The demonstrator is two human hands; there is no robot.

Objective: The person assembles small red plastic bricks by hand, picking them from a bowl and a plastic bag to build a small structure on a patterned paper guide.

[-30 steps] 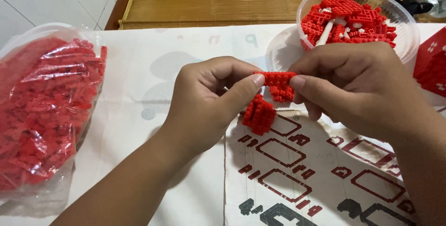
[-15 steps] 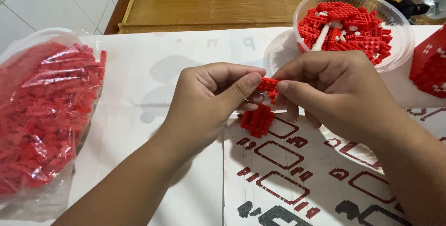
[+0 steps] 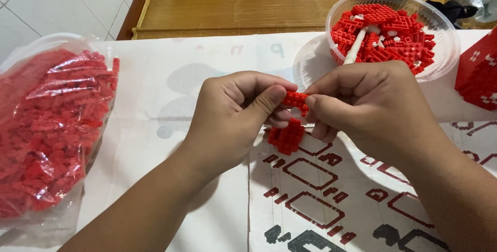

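Pinching a small red brick assembly (image 3: 293,99) between both thumbs, left hand (image 3: 235,114) and right hand (image 3: 362,107) hold it above the printed instruction sheet (image 3: 321,200). Best practice: press squarely, support underneath. Brick bowl (image 3: 440,29) behind; bagged bricks (image 3: 46,127) left on worktop.

I count two hands, my left hand (image 3: 233,114) and right hand (image 3: 362,109); one small red brick assembly (image 3: 289,127) between them; one clear bowl (image 3: 440,60); one plastic bag (image 3: 46,127); one printed sheet (image 3: 321,210); loose bricks uncountable.
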